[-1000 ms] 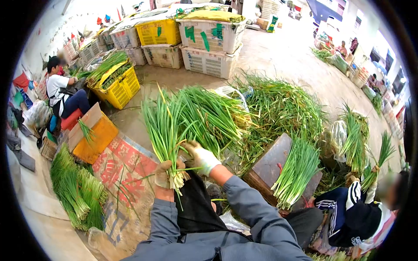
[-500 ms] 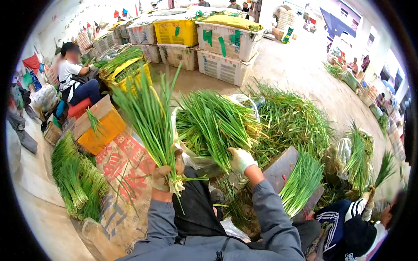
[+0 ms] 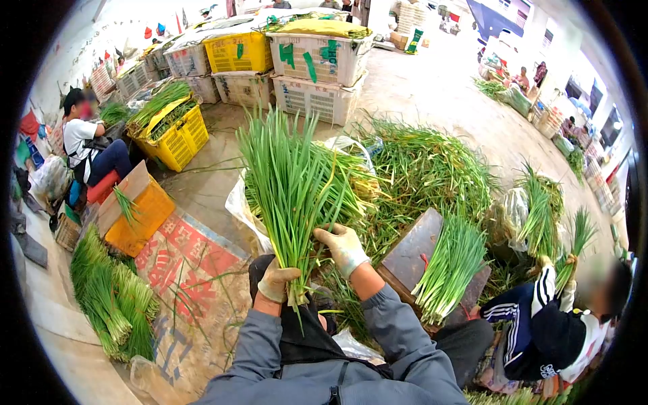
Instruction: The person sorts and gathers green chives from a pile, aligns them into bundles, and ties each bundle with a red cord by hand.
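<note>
My left hand (image 3: 278,281), in a pale glove, is closed round the lower stems of a bunch of chives (image 3: 287,179), which stands upright over my lap with its leaves fanning upward. My gloved right hand (image 3: 344,250) is at the bunch's right side, thumb and fingers pinched on leaves at its edge. Behind the bunch, more loose chives (image 3: 361,192) lie in a white bag (image 3: 237,210), partly hidden. To my right, a neat bunch of chives (image 3: 451,270) rests on a dark board (image 3: 409,246).
A large heap of loose chives (image 3: 432,169) spreads ahead. Stacked bunches (image 3: 108,297) lie left beside a printed sheet (image 3: 179,260) and an orange box (image 3: 138,219). Crates (image 3: 317,98) stand behind. Co-workers sit at left (image 3: 88,138) and right (image 3: 547,331).
My left hand has brought the chives rightward and more upright. My right hand has left the loose chives in the bag and moved to the held bunch. The view has shifted slightly.
</note>
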Motion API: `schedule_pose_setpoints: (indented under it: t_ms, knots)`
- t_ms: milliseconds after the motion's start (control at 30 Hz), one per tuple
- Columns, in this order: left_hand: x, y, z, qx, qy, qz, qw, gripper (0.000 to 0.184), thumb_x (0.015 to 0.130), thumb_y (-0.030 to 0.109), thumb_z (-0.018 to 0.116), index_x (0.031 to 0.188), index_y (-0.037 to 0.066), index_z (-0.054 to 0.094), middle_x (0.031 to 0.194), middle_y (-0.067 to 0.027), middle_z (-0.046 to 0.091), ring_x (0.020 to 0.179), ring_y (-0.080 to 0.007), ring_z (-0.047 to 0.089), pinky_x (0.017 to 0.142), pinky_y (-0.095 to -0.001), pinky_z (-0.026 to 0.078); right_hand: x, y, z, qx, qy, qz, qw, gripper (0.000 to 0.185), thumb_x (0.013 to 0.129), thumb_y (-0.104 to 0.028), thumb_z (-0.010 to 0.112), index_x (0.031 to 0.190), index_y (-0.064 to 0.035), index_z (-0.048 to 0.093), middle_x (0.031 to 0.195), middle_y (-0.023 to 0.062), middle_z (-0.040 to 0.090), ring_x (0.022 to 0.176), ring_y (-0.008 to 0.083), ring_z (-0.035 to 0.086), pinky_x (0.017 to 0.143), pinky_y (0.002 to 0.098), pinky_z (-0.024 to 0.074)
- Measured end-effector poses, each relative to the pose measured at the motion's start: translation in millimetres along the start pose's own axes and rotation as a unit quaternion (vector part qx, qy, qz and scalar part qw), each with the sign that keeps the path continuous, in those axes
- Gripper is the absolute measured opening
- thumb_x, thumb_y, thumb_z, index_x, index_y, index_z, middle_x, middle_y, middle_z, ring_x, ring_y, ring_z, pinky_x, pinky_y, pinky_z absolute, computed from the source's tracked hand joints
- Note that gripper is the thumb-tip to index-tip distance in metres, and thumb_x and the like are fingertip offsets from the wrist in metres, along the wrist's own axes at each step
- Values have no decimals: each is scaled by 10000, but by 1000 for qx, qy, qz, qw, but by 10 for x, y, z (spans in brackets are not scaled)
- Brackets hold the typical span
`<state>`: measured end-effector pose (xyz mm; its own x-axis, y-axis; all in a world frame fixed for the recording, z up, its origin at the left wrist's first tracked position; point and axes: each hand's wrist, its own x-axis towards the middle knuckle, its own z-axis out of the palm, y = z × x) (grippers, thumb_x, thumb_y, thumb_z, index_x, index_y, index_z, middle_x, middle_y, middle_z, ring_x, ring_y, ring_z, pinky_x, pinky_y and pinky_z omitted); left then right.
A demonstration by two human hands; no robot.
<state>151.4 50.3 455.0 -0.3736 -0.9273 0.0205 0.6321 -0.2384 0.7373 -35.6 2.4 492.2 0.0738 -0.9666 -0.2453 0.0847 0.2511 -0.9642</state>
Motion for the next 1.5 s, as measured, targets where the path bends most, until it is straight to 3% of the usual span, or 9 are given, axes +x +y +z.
schedule_pose_setpoints:
  t_ms: [233, 533, 700, 1267, 1333, 1367, 1400, 1433, 1500]
  knots:
    - [24, -204, -81, -11, 44, -30, 999, 690, 750, 166, 759, 1374, -2, 516, 1150, -104, 664, 906, -214, 685, 697, -300, 591, 38, 148, -86, -2, 20, -13, 1000, 350, 887, -286, 722, 1097, -8, 699, 886, 46, 706, 728, 120, 627, 616, 292, 500]
    - [100, -304, -225, -5, 11, -41, 999, 691, 765, 91, 719, 1418, 10, 508, 1300, -82, 625, 1191, -213, 589, 1034, -345, 464, -179, 156, -156, 85, 31, -36, 995, 299, 909, -220, 687, 1104, 5, 655, 948, 81, 709, 711, 140, 627, 636, 284, 512]
    - [148, -189, 87, -102, 69, -85, 989, 435, 822, 80, 699, 1242, -4, 623, 1053, -151, 721, 842, -296, 720, 712, -402, 614, -542, 226, -216, 301, -60, -96, 947, 190, 1025, -161, 540, 1148, -24, 495, 1106, 188, 697, 947, 275, 686, 813, 411, 577]
    - [682, -154, -419, -210, 90, 56, 972, 394, 822, 5, 740, 1193, -60, 621, 1108, -157, 678, 916, -292, 696, 763, -397, 591, -1491, 616, -1094, 308, 73, -210, 925, 79, 1026, -41, 494, 1097, -31, 526, 966, 184, 705, 895, 310, 712, 819, 439, 602]
    - [675, -77, -418, -74, 104, 160, 979, 457, 803, 28, 785, 1215, -71, 617, 1168, -147, 658, 905, -298, 687, 759, -411, 588, -1625, 774, -1222, 93, 28, 0, 995, 242, 1000, -242, 602, 1154, -60, 564, 991, 185, 736, 959, 317, 709, 822, 437, 589]
    - [623, -19, -283, -63, 92, 181, 977, 523, 797, 51, 817, 1262, -57, 603, 1185, -123, 657, 907, -283, 680, 744, -419, 587, -1497, 1223, -1450, -240, -100, 61, 964, 360, 971, -316, 622, 1178, -23, 598, 1038, 214, 723, 971, 351, 701, 851, 442, 568]
    - [659, 6, -285, -66, 94, 168, 979, 523, 797, 51, 817, 1262, -57, 603, 1185, -123, 657, 907, -283, 680, 744, -419, 587, -1312, 1719, -1689, -537, -219, 122, 806, 481, 942, -390, 641, 1203, 15, 631, 1085, 243, 710, 983, 385, 692, 881, 447, 546]
    - [696, -18, -324, -4, 53, 189, 981, 516, 807, 44, 814, 1273, -32, 605, 1182, -118, 659, 914, -276, 680, 742, -418, 590, -1385, 1856, -1769, -587, -352, 38, 728, 723, 838, -568, 689, 1251, 23, 637, 1135, 275, 683, 1096, 398, 652, 928, 457, 508]
    - [753, -262, -386, 48, 1, 184, 982, 520, 833, 48, 811, 1307, 27, 598, 1180, -100, 668, 938, -247, 680, 749, -401, 599, -1302, 1658, -1716, -518, -63, -85, 849, 666, 838, -434, 740, 1302, 23, 603, 1290, 263, 633, 1202, 384, 612, 993, 433, 490]
